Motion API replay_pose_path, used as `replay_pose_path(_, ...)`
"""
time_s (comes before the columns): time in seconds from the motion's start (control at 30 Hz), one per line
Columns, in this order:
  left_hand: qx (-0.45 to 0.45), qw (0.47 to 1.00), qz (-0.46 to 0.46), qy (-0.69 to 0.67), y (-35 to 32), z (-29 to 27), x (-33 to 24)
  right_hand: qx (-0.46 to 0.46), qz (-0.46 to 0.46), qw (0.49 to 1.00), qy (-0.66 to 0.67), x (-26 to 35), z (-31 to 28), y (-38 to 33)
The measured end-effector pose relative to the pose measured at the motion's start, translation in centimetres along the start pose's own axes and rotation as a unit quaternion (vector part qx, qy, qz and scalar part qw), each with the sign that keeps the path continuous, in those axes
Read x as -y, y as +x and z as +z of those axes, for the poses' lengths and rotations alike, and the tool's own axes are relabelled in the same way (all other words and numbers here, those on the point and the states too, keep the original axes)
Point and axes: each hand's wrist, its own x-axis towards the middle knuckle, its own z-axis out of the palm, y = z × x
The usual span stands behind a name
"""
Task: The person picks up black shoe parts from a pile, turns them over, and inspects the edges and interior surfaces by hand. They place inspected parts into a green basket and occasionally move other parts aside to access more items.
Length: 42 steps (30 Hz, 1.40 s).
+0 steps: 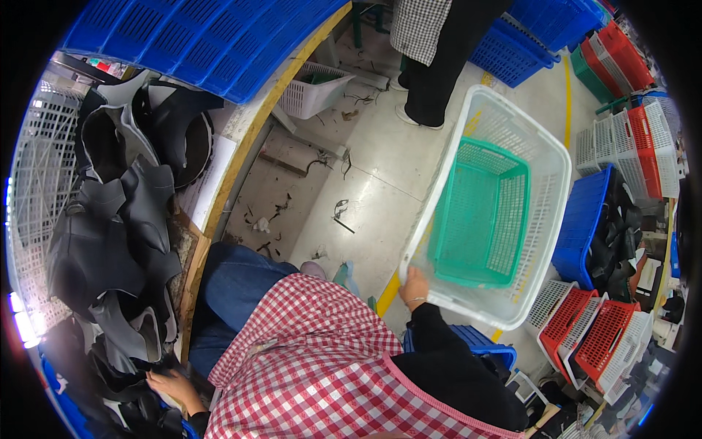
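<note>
My right hand (pixel 414 287) is closed on the near left corner of a large white plastic basket (pixel 479 313), its fingers over the rim. The white basket hangs tilted over the floor at my right, and a smaller green perforated basket (pixel 479 212) sits inside it. At the lower left, my left hand (pixel 172 388) is closed on a black shoe upper (pixel 124 377) at the near end of a pile; its fingertips are partly hidden. More black shoe uppers (pixel 95 249), some with grey lining, lie heaped along the bench beside me.
A blue crate (pixel 197 44) rests on the yellow-edged bench at upper left. Below it stands a white basket (pixel 314 89). A person (pixel 431 66) stands ahead. Stacked red and white baskets (pixel 585 329) and a blue crate (pixel 581 227) of black pieces line the right side. Scraps litter the floor.
</note>
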Motion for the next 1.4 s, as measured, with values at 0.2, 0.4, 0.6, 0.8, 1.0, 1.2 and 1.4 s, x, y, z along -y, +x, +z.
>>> replay_pose_path(0.2, -0.01, 1.0, -0.008, -0.015, -0.4, 0.5, -0.2, 0.172, -0.053, 0.97, 0.164, 6.5, 2.6, 0.6)
replay_pose_path(0.4, -0.011, 0.999, 0.01, -0.03, -0.6, 0.3, 0.0, 0.022, 0.131, 0.842, 0.523, 8.9, -2.2, 18.1)
replay_pose_path(0.6, 0.006, 0.999, 0.009, -0.032, -0.9, -0.4, -0.3, 0.018, 0.269, 0.843, 0.466, 13.6, -5.1, 26.7)
replay_pose_path(0.8, 0.017, 0.999, -0.039, -0.003, -1.6, 2.3, 0.8, 0.074, 0.258, 0.909, 0.317, 19.7, -1.1, 22.0)
replay_pose_path(1.0, -0.007, 0.998, 0.016, 0.061, -2.9, 5.3, 3.1, 0.043, 0.189, 0.943, 0.272, 24.9, -1.3, 20.7)
replay_pose_path(1.2, -0.015, 0.995, 0.028, 0.091, -3.4, 6.4, 4.6, 0.049, 0.188, 0.935, 0.297, 26.0, -2.6, 20.8)
replay_pose_path(1.4, -0.012, 0.997, 0.011, 0.08, -2.9, 5.9, 3.7, 0.07, 0.174, 0.94, 0.286, 23.8, -2.6, 20.0)
